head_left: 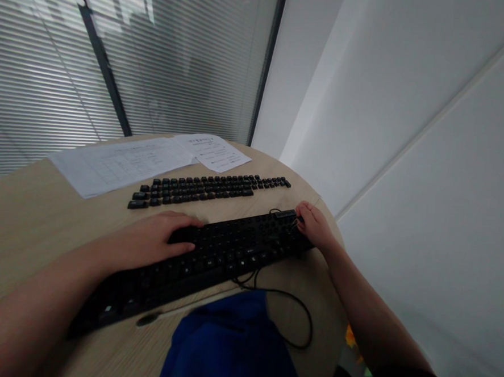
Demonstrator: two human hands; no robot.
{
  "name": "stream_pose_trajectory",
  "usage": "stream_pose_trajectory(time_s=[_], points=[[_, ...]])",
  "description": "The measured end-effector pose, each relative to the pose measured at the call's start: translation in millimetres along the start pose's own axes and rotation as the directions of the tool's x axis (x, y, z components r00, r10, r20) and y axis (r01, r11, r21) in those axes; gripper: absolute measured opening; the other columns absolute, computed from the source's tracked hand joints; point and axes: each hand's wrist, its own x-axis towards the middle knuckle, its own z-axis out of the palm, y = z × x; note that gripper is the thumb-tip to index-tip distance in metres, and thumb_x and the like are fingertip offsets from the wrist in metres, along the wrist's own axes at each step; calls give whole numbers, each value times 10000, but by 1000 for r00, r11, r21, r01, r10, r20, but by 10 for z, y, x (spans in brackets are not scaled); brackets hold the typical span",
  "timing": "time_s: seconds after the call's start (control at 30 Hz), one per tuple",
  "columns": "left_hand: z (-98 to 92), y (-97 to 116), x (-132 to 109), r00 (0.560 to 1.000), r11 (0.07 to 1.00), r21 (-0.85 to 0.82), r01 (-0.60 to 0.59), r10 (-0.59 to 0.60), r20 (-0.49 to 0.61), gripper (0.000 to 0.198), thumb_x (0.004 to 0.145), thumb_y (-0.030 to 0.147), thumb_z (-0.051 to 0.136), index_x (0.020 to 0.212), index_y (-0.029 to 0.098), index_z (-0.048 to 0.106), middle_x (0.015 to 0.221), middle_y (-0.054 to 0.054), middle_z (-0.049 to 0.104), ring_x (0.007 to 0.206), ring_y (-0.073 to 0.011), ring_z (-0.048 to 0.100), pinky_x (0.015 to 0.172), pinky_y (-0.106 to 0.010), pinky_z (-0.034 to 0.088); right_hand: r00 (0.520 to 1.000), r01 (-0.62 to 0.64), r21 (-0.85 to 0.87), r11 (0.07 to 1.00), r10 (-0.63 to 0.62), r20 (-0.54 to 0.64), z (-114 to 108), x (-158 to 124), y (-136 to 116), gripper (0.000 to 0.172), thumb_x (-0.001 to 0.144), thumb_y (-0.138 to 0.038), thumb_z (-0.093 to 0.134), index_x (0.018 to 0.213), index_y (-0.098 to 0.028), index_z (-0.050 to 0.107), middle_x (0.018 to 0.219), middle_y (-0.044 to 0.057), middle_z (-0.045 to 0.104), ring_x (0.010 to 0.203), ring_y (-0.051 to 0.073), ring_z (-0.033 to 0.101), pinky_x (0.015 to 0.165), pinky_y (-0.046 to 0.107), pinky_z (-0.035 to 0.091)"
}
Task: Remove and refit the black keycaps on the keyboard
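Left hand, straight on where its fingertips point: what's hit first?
The keyboard, which the left hand appears to touch already, fingertips pointing across it. Farther along that line is probably the right hand, near the other end, though depth is unclear from this single view.

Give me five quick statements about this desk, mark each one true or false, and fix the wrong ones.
1. The left hand rests on the black keyboard. True.
2. The loose keycaps are piled on top of the papers. False: they lie in rows on the bare table, between the papers and the keyboard.
3. The right hand is at the keyboard's left end. False: it is at the right end.
4. A blue cloth lies on the near side of the keyboard. True.
5. The black cable runs across the papers. False: it curves over the table to the right of the cloth.
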Motion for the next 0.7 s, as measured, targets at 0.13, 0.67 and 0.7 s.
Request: stream_pose_trajectory(time_s=[0.13,0.67,0.7], points=[[-14,19,-3,1000,1000,9,-13,14,-8,500,871,494,617,1298,254,720,1310,-120,738,1196,-339,697,1079,-520,513,998,49,-61,997,-50,-26,-1,-14,16,322,931,-488,552,729,-246,486,579,-46,450,499,133,414,455,250,320],[-63,119,-57,1000,995,91,-28,28,2,460,969,385,515,1350,176,664,1361,-92,713,1229,-283,677,1109,-468,499,948,312,-323,894,-315,43,73,-125,-141,314,961,-416,554,693,-254,535,601,-1,536,593,192,485,601,330,353],[-62,112,-52,999,995,93,-32,32,3,468,966,396,519,1353,176,663,1365,-97,711,1230,-287,677,1107,-472,501,950,304,-315,899,-308,38,74,-125,-139,312,953,-426,565,694,-255,538,602,0,534,597,194,486,602,331,350]])
